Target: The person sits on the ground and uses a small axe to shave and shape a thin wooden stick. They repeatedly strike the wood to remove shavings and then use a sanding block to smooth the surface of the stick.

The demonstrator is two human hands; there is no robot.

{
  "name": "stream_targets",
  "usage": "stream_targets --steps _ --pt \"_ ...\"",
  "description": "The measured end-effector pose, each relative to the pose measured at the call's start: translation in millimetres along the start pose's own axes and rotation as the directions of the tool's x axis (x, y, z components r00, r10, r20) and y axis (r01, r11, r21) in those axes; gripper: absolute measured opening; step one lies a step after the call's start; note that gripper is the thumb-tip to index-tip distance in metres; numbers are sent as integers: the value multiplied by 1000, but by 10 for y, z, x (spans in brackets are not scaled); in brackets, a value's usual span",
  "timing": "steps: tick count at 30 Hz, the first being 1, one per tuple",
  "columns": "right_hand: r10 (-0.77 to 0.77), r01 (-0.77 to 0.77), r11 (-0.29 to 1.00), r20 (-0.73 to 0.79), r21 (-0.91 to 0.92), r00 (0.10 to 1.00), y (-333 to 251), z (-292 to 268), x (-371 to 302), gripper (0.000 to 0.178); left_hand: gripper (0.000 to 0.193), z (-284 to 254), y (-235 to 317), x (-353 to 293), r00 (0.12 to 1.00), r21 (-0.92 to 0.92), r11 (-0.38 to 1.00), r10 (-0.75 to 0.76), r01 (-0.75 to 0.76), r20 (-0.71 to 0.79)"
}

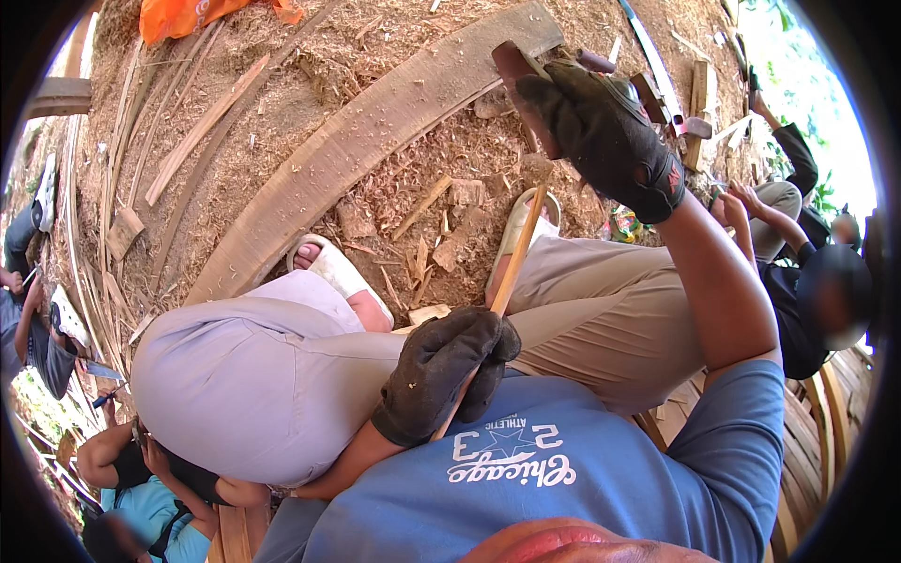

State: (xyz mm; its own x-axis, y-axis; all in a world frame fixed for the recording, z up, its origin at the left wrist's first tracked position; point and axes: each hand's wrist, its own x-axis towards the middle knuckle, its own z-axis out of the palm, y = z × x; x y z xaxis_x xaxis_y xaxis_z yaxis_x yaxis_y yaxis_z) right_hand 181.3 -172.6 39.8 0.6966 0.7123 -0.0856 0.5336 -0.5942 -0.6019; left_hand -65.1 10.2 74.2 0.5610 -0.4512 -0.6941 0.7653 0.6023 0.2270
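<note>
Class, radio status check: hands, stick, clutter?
Left hand closed on stick. Right hand holding brown block. Stick pointing away from shirt. Wood scraps between sandals.

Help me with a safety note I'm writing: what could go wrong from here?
1. The wooden strip in the left hand runs back toward the blue shirt, so a hard push might jab the body.
2. The right hand holds a dark brown piece out in front; if it slips, it could hit the toes bared by the left sandal.
3. Loose wood offcuts lie between the sandals and could cause a stumble on rising.
</note>
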Motion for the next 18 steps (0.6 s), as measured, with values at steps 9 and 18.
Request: stream_targets --steps 9,18 --pt "-77 81 996 158 -24 984 -145 1 -47 30 32 65 25 42 993 -35 993 115 -116 -29" --pt "-89 119 977 169 -178 982 -213 95 -33 22 32 32 33 60 993 62 994 91 -87 -71"
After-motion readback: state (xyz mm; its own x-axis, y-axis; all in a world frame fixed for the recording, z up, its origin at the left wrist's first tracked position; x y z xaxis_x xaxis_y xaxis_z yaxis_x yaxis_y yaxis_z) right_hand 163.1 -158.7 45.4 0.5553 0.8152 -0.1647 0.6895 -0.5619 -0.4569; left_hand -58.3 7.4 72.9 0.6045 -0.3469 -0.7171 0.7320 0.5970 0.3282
